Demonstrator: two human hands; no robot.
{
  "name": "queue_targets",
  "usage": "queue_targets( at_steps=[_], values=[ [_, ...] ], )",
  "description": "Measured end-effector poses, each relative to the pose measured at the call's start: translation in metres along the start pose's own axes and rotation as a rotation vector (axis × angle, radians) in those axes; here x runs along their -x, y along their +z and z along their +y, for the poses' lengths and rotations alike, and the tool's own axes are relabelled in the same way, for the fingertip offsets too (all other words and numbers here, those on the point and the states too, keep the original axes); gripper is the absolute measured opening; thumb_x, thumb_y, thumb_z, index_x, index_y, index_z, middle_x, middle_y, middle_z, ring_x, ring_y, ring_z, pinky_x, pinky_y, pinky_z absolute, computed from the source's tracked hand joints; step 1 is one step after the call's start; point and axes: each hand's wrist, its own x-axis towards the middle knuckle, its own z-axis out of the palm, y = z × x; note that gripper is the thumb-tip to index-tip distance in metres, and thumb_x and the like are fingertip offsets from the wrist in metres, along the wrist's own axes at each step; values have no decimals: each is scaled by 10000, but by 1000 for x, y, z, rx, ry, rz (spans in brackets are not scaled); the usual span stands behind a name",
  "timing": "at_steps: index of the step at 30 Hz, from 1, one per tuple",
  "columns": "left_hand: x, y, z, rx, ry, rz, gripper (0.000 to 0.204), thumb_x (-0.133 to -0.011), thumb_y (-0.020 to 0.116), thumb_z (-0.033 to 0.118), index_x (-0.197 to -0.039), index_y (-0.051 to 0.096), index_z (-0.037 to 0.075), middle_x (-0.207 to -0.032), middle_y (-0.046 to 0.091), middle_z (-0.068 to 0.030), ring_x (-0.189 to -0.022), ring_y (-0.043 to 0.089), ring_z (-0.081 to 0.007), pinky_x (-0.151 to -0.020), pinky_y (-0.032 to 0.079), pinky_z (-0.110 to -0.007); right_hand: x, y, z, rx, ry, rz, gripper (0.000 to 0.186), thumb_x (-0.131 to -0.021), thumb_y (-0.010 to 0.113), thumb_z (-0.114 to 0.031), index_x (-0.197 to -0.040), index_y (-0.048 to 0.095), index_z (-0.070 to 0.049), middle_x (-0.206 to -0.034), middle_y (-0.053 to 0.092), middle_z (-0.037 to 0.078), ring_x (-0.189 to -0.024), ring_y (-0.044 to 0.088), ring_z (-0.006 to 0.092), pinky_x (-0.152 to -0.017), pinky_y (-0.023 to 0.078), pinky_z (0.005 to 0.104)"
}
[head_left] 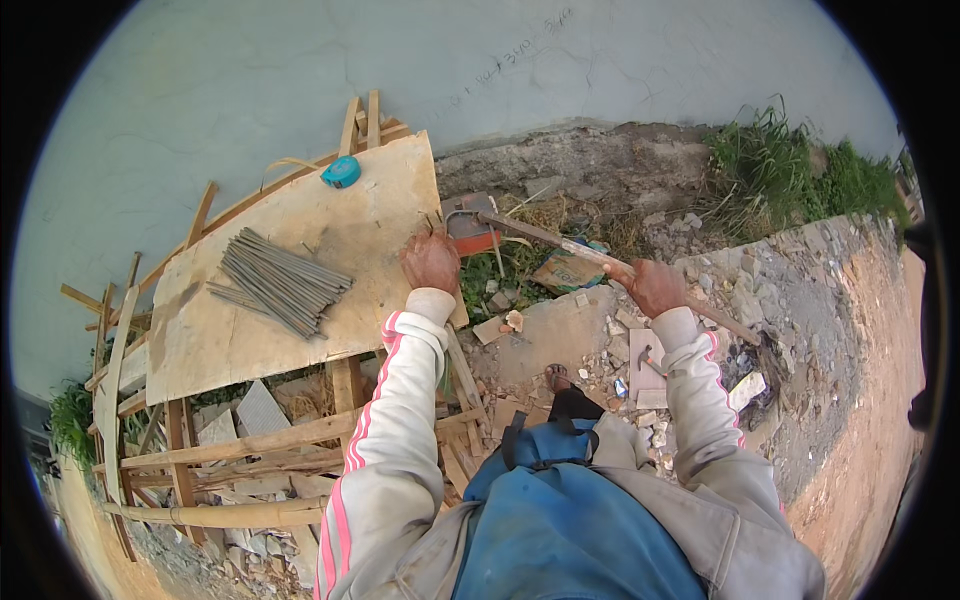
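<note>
My right hand [652, 285] grips a long rusty metal lever bar [560, 243] that runs from lower right up to the plywood table's right edge. The bar's far end meets a thin bent steel rod [462, 214] beside a red-orange block [472, 236]. At the table's right edge my left hand [431, 261] is closed on that thin rod, pressing down. A bundle of several straight steel rods [280, 282] lies on the plywood board [300, 340] to the left. Both arms wear light sleeves with pink stripes.
A turquoise tape measure [341, 172] sits at the board's far edge. The board rests on a rough bamboo and timber frame [240, 445]. Rubble, stones and scrap pieces [640, 375] cover the ground on the right. A grey wall [400, 70] stands behind, with grass [800, 165].
</note>
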Motion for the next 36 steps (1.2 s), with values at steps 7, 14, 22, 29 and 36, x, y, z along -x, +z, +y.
queue_targets(
  at_steps=[7,14,22,29,36],
  values=[
    [0,-1,-1,13,41,65,225,-917,596,222,-1011,733,71,-1064,676,-172,-958,674,-381,-870,525,-505,42,0,-34,-12,86,33,769,-913,431,-776,-842,734,-72,-707,689,222,-695,702,408,-613,554,514],
    [-6,-2,-13,226,13,25,308,-885,633,286,-1071,749,69,-1011,693,-184,-938,678,-384,-858,527,-488,49,-3,-26,-31,15,-18,669,-991,430,-669,-918,668,-48,-693,663,220,-725,694,415,-648,528,526],
    [-20,0,-42,524,-102,-197,503,-799,732,392,-1173,734,57,-1034,748,-154,-930,707,-297,-865,534,-394,0,-36,18,-420,-250,-424,596,-1018,512,-550,-873,618,18,-742,577,212,-730,590,387,-706,444,494],
    [-21,4,-40,525,-112,-170,467,-786,748,337,-1152,738,47,-986,749,-156,-877,709,-284,-824,537,-378,8,-41,8,-384,-260,-355,559,-1004,526,-553,-932,660,-15,-769,647,235,-787,658,436,-725,487,506],
    [-14,3,-36,534,-133,-153,446,-811,744,357,-1137,743,53,-965,741,-165,-876,705,-300,-829,539,-392,25,-28,4,-303,-204,-171,512,-993,527,-548,-1081,690,-71,-777,681,236,-799,669,465,-730,513,558]
  ],
)
